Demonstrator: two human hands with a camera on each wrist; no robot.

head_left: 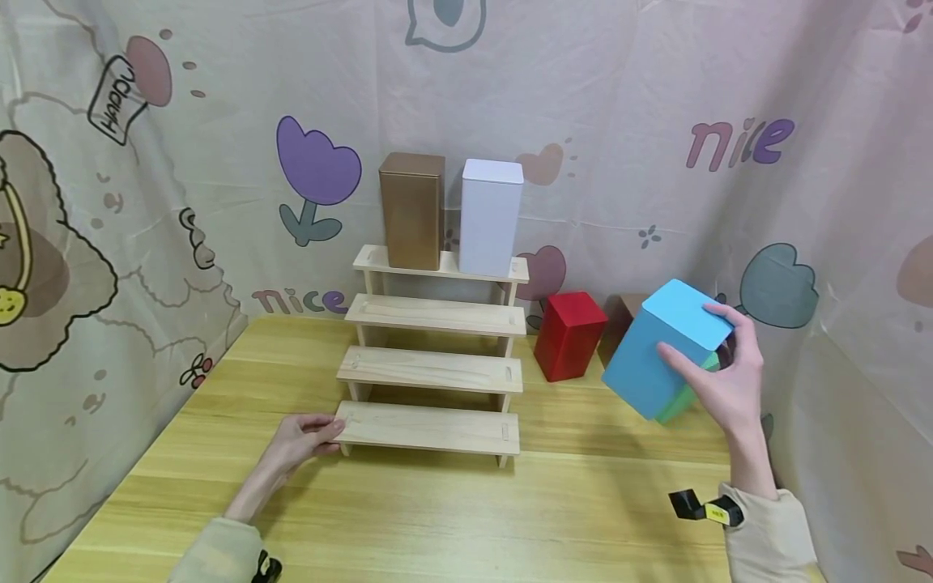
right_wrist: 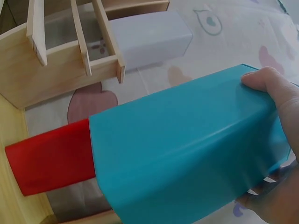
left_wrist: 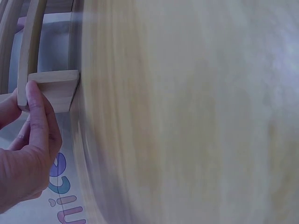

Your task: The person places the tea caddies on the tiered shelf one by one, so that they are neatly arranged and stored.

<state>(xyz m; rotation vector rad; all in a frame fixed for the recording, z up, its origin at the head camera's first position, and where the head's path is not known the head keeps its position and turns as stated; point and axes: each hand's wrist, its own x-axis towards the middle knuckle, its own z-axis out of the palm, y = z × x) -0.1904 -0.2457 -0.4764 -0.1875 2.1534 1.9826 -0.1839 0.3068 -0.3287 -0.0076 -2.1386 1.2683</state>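
My right hand [head_left: 732, 376] grips a blue rectangular box [head_left: 659, 356] near its lidded end and holds it tilted above the table, right of the stand. The right wrist view shows the thumb on one face of the blue box [right_wrist: 187, 135], the other fingers on the far side. My left hand [head_left: 299, 441] pinches the left end of the lowest step of a four-step wooden stand [head_left: 430, 427]; in the left wrist view the thumb and fingers close on the step's edge. A brown box [head_left: 411, 214] and a white box [head_left: 490, 219] stand upright on the top step.
A red box [head_left: 568, 336] stands on the table [head_left: 583, 518] right of the stand. Behind the blue box, a dark brown box [head_left: 619, 324] and a green box [head_left: 681, 402] are partly hidden. A printed curtain [head_left: 619, 97] hangs around the table's back and sides.
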